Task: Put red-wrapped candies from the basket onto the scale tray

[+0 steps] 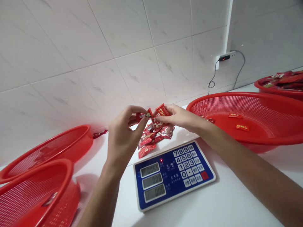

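Note:
My left hand (126, 129) pinches a small red wrapped candy (144, 116) between thumb and fingers. Close beside it, my right hand (176, 116) grips red candy packets (163, 111), one with gold lettering. Both hands are held over the pan of a digital scale (174, 173), and their candies nearly meet. Beneath them lies a pile of red wrapped candies (153, 137) on the white pan. The scale's blue panel faces me, with three grey displays and a keypad; a small red light glows on it. My fingers partly hide the held candies.
Two red baskets stand at left, a rear one (81, 138) and a nearer one (67, 176). A loose candy (100, 134) lies by the wall. At right, a large red basket (236, 97) holds several candies; a fuller basket (259, 85) is behind it. A power strip (227, 57) hangs on the tiled wall.

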`<state>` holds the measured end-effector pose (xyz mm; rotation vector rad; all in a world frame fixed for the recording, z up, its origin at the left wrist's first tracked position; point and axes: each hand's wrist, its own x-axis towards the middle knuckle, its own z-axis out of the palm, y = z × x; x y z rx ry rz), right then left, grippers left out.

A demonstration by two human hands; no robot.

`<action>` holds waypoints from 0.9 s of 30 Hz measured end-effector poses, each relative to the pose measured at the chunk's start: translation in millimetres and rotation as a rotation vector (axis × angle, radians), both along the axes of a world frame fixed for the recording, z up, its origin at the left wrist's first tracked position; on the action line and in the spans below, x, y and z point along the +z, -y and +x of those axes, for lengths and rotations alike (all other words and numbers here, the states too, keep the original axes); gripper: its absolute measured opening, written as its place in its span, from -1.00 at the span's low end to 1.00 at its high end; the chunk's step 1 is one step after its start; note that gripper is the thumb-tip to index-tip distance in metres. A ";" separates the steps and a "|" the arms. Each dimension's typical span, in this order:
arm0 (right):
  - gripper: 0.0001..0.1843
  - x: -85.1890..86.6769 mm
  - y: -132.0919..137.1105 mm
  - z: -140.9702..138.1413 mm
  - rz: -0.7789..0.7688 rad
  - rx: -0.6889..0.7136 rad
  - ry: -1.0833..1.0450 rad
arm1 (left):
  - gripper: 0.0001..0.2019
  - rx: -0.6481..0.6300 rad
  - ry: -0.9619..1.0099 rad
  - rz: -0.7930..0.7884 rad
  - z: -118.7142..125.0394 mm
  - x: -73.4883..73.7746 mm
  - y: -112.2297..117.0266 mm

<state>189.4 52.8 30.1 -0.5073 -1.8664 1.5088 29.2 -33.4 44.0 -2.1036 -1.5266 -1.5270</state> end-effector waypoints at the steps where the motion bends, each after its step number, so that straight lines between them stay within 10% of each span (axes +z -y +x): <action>1: -0.92 -0.4 -1.5 0.2 0.024 -0.033 0.045 | -0.90 0.006 0.005 0.004 0.2 -0.1 0.0; 27: -0.75 5.5 0.2 5.9 0.026 -0.022 0.051 | -0.84 -0.027 0.069 0.029 2.5 -0.2 1.0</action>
